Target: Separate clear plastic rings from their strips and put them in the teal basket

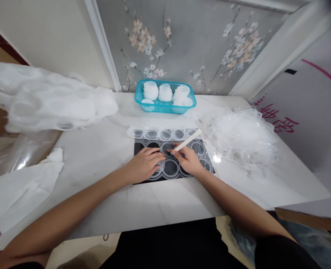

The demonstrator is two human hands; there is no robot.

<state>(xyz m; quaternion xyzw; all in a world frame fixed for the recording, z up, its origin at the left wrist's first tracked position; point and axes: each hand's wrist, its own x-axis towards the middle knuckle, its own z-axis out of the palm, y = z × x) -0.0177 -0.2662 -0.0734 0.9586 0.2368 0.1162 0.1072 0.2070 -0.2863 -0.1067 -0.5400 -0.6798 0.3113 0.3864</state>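
A black mat (137, 182) lies on the white table, with rows of clear plastic rings (170, 177) on it. A translucent sheet of round cut-outs (131, 131) lies along the mat's far edge. My left hand (143, 164) rests flat on the mat's left part, fingers stretched over the rings and pointing right. Between the fingers of my right hand (190, 160) is a flat white stick (188, 140), tilted up to the right. My right fingertips are down at a ring in the middle of the mat, close to my left fingertips.
A blue plastic basket (165, 109) with stacks of white discs (165, 92) stands at the back. Piles of translucent ring sheets lie left (56, 102) and right (238, 136). White paper (22, 190) and clear plastic film (22, 157) are at the left edge. A marked white panel (305, 93) stands right.
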